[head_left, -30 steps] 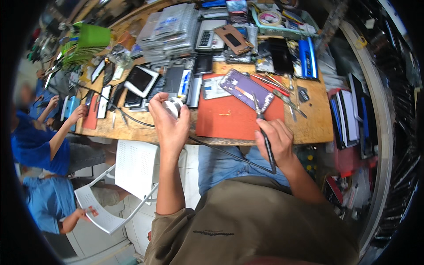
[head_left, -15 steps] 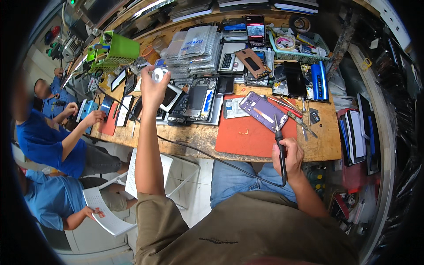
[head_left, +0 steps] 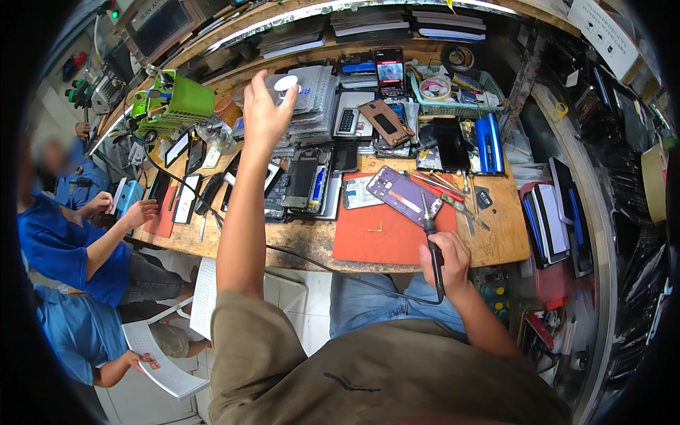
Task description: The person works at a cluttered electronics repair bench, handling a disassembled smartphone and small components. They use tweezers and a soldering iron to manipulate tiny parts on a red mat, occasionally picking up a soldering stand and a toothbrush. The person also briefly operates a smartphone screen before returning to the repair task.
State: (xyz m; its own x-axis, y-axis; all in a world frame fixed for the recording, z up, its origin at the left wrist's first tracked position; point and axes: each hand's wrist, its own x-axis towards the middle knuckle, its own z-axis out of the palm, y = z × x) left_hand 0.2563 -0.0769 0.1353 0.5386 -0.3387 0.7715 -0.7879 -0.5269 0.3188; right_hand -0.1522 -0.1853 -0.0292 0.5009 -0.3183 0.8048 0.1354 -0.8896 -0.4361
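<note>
My left hand (head_left: pixel 265 113) is raised over the back of the bench. Between its thumb and fingers is a small round white thing (head_left: pixel 285 83), whose kind I cannot make out. A soldering iron (head_left: pixel 431 230) with a black handle is gripped in my right hand (head_left: pixel 450 256), its cord trailing left across my lap. The iron's tip is over a purple phone frame (head_left: pixel 405 195); whether they touch I cannot tell. Under the frame's left end lies a silvery phone part (head_left: pixel 362 193), and both rest on an orange-red mat (head_left: pixel 354 239).
Tweezers and screwdrivers (head_left: pixel 464 205) lie right of the mat. Behind it are opened phones (head_left: pixel 306 180), a lit phone (head_left: pixel 390 72) and a teal basket (head_left: pixel 489 106). Clear plastic trays (head_left: pixel 312 106) are stacked beyond my left hand, near a green basket (head_left: pixel 191 95). People work at left.
My left hand has risen and moved right with the round white thing, its fingers straighter. In my right hand the soldering iron stays over the purple frame. The whole view has shifted slightly.
</note>
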